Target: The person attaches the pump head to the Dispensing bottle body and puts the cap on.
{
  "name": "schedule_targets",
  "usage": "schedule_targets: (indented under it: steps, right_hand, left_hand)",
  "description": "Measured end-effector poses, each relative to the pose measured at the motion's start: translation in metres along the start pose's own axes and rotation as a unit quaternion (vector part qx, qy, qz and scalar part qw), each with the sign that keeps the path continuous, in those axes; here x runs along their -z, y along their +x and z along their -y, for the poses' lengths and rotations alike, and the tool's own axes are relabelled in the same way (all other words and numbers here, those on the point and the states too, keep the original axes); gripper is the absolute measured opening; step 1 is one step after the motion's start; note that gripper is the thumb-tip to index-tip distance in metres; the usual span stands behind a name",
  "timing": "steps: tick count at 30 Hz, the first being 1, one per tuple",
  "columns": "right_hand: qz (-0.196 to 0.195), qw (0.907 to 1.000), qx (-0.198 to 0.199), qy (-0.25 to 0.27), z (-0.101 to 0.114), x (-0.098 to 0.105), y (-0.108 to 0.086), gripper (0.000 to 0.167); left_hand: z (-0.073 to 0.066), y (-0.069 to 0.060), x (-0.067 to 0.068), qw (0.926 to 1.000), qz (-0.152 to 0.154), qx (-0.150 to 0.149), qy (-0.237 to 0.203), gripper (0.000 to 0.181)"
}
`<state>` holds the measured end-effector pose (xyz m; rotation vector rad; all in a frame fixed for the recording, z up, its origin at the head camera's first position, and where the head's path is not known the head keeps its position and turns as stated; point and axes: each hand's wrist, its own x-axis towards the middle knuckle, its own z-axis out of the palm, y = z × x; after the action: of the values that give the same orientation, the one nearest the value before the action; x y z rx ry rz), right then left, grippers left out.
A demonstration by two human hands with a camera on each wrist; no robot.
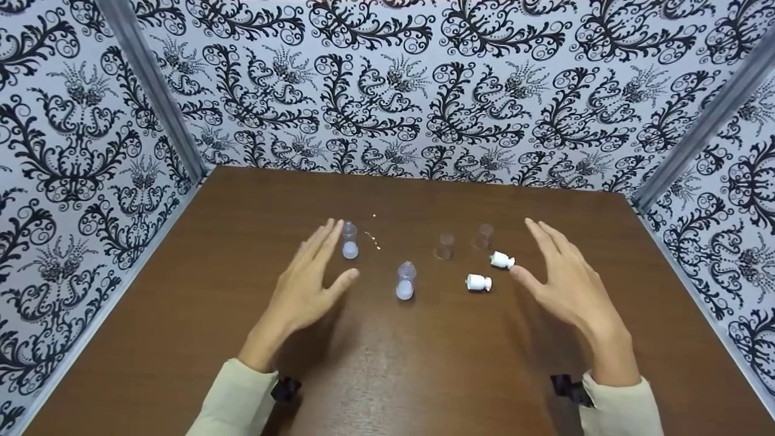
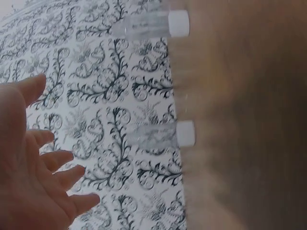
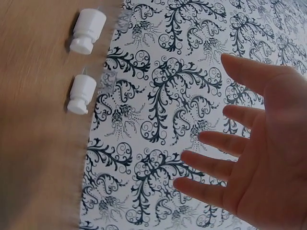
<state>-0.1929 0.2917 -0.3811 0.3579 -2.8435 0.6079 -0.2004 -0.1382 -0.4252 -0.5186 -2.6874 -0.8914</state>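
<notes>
My left hand (image 1: 310,280) is raised above the table with fingers extended and thumb apart, holding nothing. Close to its fingertips stands a small clear bottle (image 1: 350,241) with a white lower end. A second such bottle (image 1: 405,281) stands nearer, in the middle; both show in the left wrist view. On the other side, my right hand (image 1: 566,281) hovers with spread fingers and holds nothing. By its thumb lies a white pump-like top (image 1: 502,260); another white top (image 1: 479,283) lies on its side to the left. Behind them stand two clear caps or cups (image 1: 445,246), one farther right.
Several tiny pale specks (image 1: 375,242) lie right of the far bottle. The brown table (image 1: 387,363) is bordered at the back and sides by patterned black-and-white panels (image 1: 375,91) with grey corner posts (image 1: 154,85). Dark straps (image 1: 286,389) sit at both sleeve cuffs.
</notes>
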Motion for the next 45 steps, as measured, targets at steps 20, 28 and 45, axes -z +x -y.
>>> schedule_targets:
  steps: [20,28,45]
  right_hand:
    - [0.024,0.9951,-0.001,0.096,0.010,-0.015,0.024,0.066]
    - [0.028,0.9923,0.003,0.121,0.005,-0.026,0.029,0.060]
    - [0.022,0.9890,0.015,0.145,-0.001,-0.037,0.031,0.052]
  left_hand:
    - [-0.024,0.039,-0.057,0.9714,0.022,0.005,-0.236,0.079]
    - [-0.032,0.042,-0.074,0.9473,0.064,0.043,-0.311,0.077]
    - [-0.036,0.042,-0.094,0.9168,0.095,0.131,-0.365,0.063]
